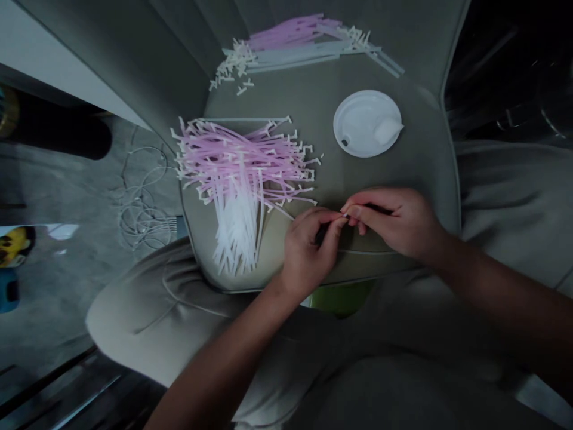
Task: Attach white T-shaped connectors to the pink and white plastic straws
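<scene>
My left hand [310,243] and my right hand [398,220] meet fingertip to fingertip above the front of a grey padded seat [308,98]. Both are closed in a pinch on a small white piece [345,215], mostly hidden by the fingers. A thin pale strand [284,211] runs behind my left hand, and another thin pale tube [369,252] lies below my right hand. Left of my hands is a heap of pink tubes [242,149] with white angled ends. White tubes [237,224] lie across its front, fanned toward me.
A round white dish [351,110] with a white pointed lump [388,129] sits behind my right hand. At the back lie loose pink tubes [290,31], pale tubes [295,55] and small white connectors [239,57]. Tangled cable [143,209] lies on the floor at left.
</scene>
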The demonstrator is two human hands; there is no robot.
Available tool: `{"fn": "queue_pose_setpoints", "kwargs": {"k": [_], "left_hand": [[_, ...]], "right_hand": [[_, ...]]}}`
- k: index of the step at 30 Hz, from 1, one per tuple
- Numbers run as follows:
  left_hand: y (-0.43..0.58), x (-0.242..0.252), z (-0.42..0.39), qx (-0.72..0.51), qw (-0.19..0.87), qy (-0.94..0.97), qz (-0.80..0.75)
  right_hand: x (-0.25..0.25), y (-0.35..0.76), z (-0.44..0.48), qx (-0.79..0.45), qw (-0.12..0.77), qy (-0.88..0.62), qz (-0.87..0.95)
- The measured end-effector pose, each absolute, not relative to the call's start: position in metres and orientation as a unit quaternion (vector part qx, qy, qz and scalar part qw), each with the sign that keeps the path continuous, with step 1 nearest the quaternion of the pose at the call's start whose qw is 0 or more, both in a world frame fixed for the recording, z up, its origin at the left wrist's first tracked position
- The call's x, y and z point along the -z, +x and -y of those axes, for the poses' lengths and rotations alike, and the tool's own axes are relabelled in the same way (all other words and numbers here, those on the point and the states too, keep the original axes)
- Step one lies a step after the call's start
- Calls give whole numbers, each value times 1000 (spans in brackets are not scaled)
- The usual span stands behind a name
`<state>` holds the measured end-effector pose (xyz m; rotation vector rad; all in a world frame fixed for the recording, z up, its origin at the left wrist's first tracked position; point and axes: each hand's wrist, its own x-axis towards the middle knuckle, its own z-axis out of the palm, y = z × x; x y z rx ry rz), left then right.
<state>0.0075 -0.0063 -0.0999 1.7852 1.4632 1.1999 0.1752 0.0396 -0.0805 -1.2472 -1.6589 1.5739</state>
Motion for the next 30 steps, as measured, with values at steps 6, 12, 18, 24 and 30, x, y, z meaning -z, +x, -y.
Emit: {"fn": "queue_pose_setpoints", "kwargs": {"k": [6, 12, 18, 24, 30], "left_hand": [[6, 101, 6, -446, 273, 657, -543], [6, 101, 6, -430, 262, 664, -553], [6, 101, 6, -415, 229, 685, -553], [-2, 102, 3, -373, 144, 755, -519], [-2, 98, 4, -339, 65, 782, -519]], "right_hand": [[80, 174, -39, -555, 267, -467, 634], [82, 171, -37, -471, 293, -461, 692], [87, 171, -33, -352, 291, -427, 780], [87, 167, -29, -308, 302, -433, 791], [87, 166, -26, -309, 302, -446, 784]]}}
